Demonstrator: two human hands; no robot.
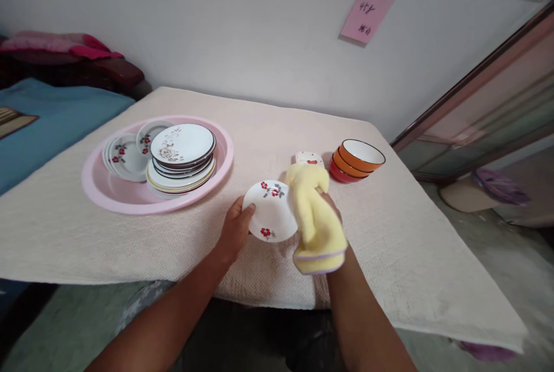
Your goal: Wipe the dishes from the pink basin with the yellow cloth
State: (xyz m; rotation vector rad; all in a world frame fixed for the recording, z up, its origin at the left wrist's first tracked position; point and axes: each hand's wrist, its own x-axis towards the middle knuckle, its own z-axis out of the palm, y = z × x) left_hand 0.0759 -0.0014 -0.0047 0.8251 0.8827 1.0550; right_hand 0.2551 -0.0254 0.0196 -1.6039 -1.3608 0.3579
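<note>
My left hand [236, 226] grips the left rim of a small white plate [272, 213] with red and grey flowers, its thumb on top. Over my right hand [332, 207] drapes a yellow cloth [318, 228] with a lilac edge, which hides most of the fingers. The cloth meets the plate's right side. Both hands are above the near part of the table. Just behind the cloth sits a small white dish [309, 158] with a red pattern, partly covered from view.
A pink basin [93, 187] on the left holds stacked plates [184, 144] and several flowered ones [130, 158]. Orange and red bowls [357, 158] are stacked at right. A cream cloth covers the table [389, 268], which stands against a wall with a pink note [367, 12].
</note>
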